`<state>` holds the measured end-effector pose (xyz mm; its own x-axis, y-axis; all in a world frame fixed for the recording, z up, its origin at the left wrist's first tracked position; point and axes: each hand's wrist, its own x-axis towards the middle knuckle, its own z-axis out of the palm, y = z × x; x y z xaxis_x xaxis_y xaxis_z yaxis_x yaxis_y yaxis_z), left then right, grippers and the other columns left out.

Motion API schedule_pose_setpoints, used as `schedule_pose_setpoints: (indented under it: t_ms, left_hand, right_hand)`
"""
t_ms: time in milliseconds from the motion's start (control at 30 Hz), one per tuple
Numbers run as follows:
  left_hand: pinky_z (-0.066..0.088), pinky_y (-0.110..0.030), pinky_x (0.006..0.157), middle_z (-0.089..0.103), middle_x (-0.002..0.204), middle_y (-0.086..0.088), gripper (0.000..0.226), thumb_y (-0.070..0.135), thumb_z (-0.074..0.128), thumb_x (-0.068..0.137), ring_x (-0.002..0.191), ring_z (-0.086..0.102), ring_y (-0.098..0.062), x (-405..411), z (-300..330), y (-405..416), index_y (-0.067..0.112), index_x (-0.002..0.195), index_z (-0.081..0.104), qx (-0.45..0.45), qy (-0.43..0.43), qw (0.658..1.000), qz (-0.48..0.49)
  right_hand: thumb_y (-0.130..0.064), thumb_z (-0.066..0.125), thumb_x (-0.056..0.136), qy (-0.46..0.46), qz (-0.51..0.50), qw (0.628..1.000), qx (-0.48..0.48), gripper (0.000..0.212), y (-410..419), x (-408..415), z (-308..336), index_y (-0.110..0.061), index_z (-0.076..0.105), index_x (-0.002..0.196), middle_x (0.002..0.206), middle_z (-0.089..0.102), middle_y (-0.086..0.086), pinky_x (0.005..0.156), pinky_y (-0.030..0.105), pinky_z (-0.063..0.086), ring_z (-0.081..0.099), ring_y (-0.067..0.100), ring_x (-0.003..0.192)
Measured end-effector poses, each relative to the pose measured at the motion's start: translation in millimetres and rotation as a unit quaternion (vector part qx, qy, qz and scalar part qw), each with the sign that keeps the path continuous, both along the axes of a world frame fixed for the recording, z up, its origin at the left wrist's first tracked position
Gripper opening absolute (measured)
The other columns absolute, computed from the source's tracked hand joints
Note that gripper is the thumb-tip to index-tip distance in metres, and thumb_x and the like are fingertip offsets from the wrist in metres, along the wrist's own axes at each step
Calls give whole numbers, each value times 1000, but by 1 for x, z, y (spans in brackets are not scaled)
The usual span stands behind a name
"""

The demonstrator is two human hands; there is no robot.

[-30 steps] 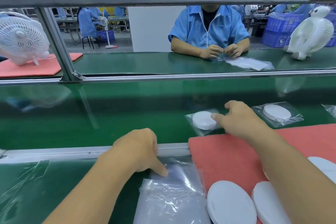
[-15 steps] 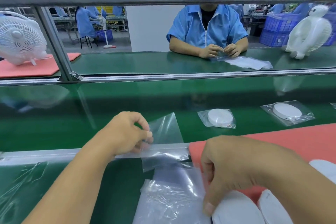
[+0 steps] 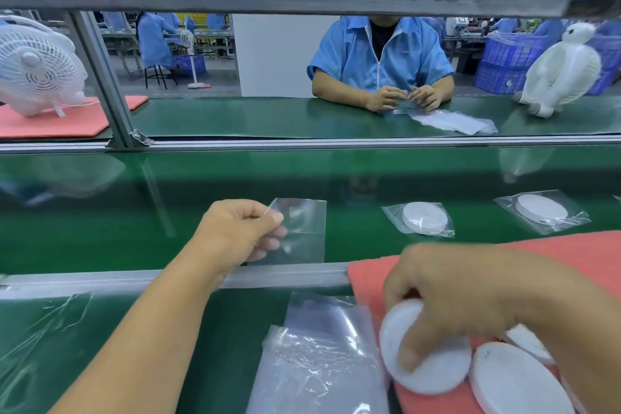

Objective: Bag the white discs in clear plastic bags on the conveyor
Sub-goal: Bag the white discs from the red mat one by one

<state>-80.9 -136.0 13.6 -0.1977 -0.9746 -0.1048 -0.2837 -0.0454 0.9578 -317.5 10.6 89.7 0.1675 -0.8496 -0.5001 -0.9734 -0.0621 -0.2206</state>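
Glossy green conveyor belt (image 3: 100,232) edged by brushed metal rail (image 3: 285,274); beside rail, matt fuzzy pink mat (image 3: 571,255), crinkled clear plastic bags (image 3: 319,363), matt white disc (image 3: 433,376).

Bag raised, disc picked up.
Left hand (image 3: 240,232) now lifted over the conveyor belt (image 3: 100,232) with a clear bag (image 3: 302,232) pinched in its grip, off the bag stack (image 3: 319,363); right hand (image 3: 470,306) back from the belt, gripping a white disc (image 3: 433,370) tilted off the pink mat (image 3: 571,252).

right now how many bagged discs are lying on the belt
2. One bagged disc lies on the green belt just beyond the red mat; the other bagged disc lies further right. A plastic edge at the right border may be a third.
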Motion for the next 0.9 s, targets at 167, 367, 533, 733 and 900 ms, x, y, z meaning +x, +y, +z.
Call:
schedule_pose_setpoints:
  t_ms: [167,367,533,733,900]
  left_hand:
    - [64,-34,72,81,81,-11,19,9,89,79,74,80,-26,-9,14,7,19,88,76,-14,-8,999,-44]
    - [58,-39,90,82,80,4,47,17,98,67,78,80,-13,-24,31,22,30,105,71,-53,-90,986,-126]
    - [58,-35,85,82,79,4,46,17,96,68,77,80,-11,-27,41,29,33,105,73,-63,-82,986,-133]
    - [55,-34,88,81,79,9,51,24,97,69,80,79,-7,-27,36,27,36,111,70,-67,-106,983,-137]
    - [57,-42,97,83,87,6,52,15,94,73,88,79,-10,-25,36,26,37,114,71,-60,-75,982,-164]
  right_hand:
    - [-25,85,76,-382,-158,847,-335,12,-31,-9,-2,-21,76,81,74,74,-2,54,23,50,61,4,59]
    - [-15,83,82,-480,-231,736,-418,14,-49,0,-22,-23,75,91,83,79,-6,73,31,62,75,13,77]
    - [-15,84,81,-470,-247,745,-403,16,-45,-5,-23,-21,74,93,79,79,-1,74,43,63,76,21,75]
    - [-18,85,80,-483,-224,744,-405,17,-43,-5,-17,-22,75,93,80,79,0,73,43,64,76,22,74]
    - [-18,84,80,-451,-219,767,-401,16,-44,-11,-21,-26,77,92,80,78,-4,79,49,62,75,19,75]
